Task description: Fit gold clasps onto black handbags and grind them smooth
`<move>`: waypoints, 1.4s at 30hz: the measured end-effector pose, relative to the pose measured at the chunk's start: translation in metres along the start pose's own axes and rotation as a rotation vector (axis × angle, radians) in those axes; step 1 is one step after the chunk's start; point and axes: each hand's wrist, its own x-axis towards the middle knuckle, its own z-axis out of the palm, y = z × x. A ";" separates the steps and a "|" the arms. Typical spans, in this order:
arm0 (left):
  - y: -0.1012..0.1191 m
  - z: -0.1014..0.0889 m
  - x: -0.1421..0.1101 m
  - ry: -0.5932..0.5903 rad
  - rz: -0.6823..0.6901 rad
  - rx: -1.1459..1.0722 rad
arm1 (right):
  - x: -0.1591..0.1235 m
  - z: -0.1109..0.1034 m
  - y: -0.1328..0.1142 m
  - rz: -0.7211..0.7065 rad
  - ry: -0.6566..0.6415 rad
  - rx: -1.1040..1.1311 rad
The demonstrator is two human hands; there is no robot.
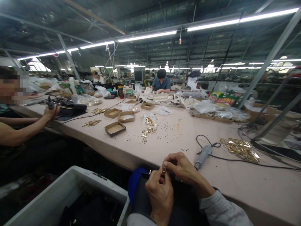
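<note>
Both hands meet at the table's front edge, over a black bag-like piece (143, 197) on my lap. Between the fingertips is a small gold metal fitting (164, 171), seemingly on a dark strap, partly hidden by fingers. My left hand (161, 191) is closed around it from below. Pinching from above and the right, my right hand (181, 166) has thumb and index finger at its top. A grey electric screwdriver (203, 156) with a black cord lies just beyond my right hand. Something blue (134, 185) shows beside the black piece.
Gold metal parts (240, 150) are heaped at right; more gold rectangular pieces (148, 131) and tiny screws lie mid-table. Open cardboard boxes (115, 128) stand left of them. A white crate (70, 175) holding dark items is at lower left. Co-workers sit at left and across the table.
</note>
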 end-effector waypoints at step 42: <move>-0.017 -0.025 0.065 -0.727 -0.475 -0.597 | 0.000 -0.002 0.021 -0.036 -0.027 0.237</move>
